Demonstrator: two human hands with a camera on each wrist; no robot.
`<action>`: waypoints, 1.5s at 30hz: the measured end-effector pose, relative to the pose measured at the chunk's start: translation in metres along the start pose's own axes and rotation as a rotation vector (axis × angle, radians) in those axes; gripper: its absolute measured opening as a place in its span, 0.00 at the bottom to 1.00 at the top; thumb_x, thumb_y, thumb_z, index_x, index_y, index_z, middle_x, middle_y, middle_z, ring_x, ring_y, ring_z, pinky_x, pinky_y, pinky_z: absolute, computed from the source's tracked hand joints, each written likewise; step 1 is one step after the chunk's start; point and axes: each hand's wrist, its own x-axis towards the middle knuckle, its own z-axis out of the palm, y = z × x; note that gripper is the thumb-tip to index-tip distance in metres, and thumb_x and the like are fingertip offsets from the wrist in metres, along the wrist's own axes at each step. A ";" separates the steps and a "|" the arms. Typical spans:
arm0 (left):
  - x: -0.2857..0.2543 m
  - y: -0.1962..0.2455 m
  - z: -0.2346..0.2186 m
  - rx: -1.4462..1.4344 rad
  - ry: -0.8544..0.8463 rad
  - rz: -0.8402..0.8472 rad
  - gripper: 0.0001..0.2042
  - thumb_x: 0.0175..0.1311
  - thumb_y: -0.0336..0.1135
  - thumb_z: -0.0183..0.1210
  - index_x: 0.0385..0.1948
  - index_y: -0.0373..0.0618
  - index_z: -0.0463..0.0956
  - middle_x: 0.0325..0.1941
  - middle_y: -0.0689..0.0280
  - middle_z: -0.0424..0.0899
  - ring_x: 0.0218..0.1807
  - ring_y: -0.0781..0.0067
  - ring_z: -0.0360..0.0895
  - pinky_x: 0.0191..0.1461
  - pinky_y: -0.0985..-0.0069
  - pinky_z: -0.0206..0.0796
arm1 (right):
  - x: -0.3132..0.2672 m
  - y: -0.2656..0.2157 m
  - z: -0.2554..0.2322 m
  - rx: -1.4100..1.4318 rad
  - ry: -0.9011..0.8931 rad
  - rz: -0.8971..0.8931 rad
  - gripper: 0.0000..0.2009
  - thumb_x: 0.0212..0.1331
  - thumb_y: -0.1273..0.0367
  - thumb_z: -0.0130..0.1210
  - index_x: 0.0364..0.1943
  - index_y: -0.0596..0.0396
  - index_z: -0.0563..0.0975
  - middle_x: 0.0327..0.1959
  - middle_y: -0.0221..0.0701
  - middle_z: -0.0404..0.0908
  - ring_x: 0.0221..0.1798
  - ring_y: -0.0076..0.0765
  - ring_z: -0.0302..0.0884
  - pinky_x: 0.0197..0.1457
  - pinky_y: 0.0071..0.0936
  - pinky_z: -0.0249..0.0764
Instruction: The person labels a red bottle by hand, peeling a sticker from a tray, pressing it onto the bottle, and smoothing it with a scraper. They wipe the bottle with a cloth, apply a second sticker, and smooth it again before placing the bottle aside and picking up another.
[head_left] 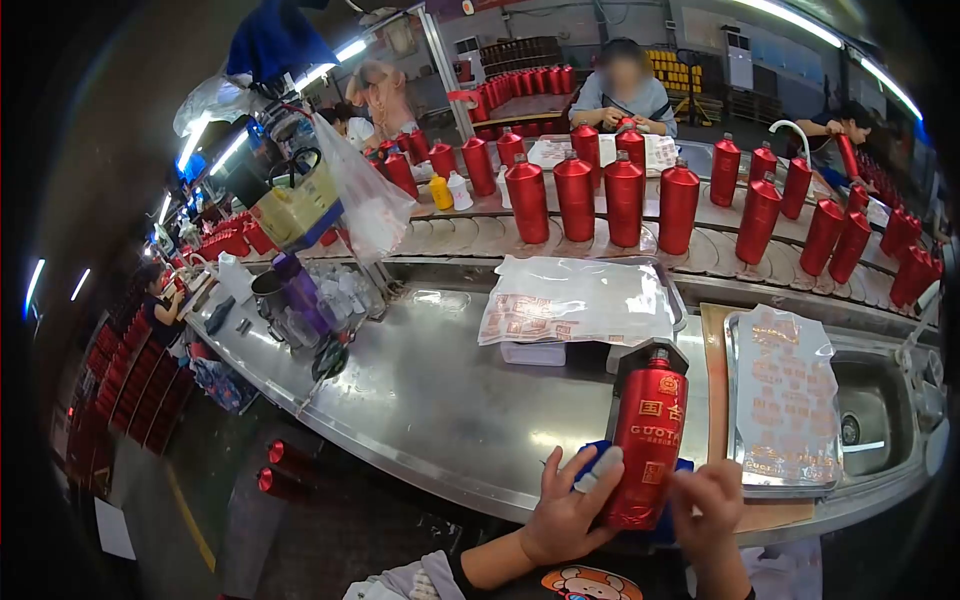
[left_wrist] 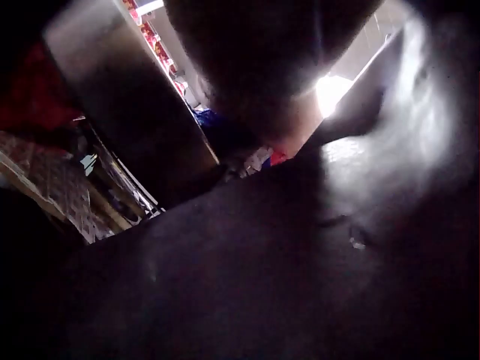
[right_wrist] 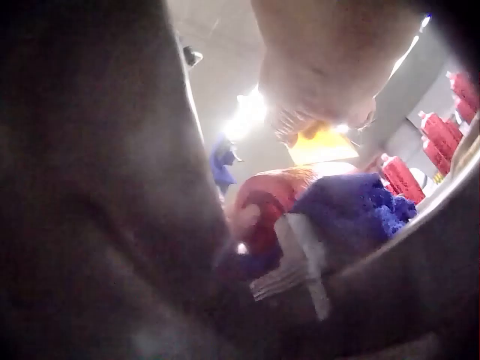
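Note:
A red bottle (head_left: 650, 440) with gold lettering and a metallic neck stands tilted over the near edge of the steel bench, a dark holder behind its top. My left hand (head_left: 570, 510) holds its lower left side, with light coverings on some fingers. Blue cloth (head_left: 594, 452) shows behind the bottle on both sides. At the lower right side is my right hand (head_left: 712, 510), blurred, its fingers loosely bent; contact is unclear. In the right wrist view, blue cloth (right_wrist: 352, 206) lies beside a red surface (right_wrist: 262, 210). The left wrist view is mostly dark.
Red bottles (head_left: 575, 200) line the conveyor behind the bench (head_left: 420, 400). Paper-covered trays (head_left: 785, 400) lie by the sink (head_left: 870, 400) and ahead of the bottle. Clear bottles and a purple container (head_left: 300, 290) stand at left. A person (head_left: 625, 95) works across the conveyor.

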 end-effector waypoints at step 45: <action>0.133 -0.055 -0.015 0.091 -0.260 0.513 0.25 0.70 0.61 0.41 0.59 0.61 0.76 0.44 0.73 0.86 0.69 0.62 0.62 0.78 0.46 0.29 | 0.000 0.034 0.002 0.998 0.088 0.864 0.08 0.64 0.72 0.58 0.43 0.61 0.77 0.37 0.27 0.81 0.39 0.16 0.76 0.44 0.17 0.72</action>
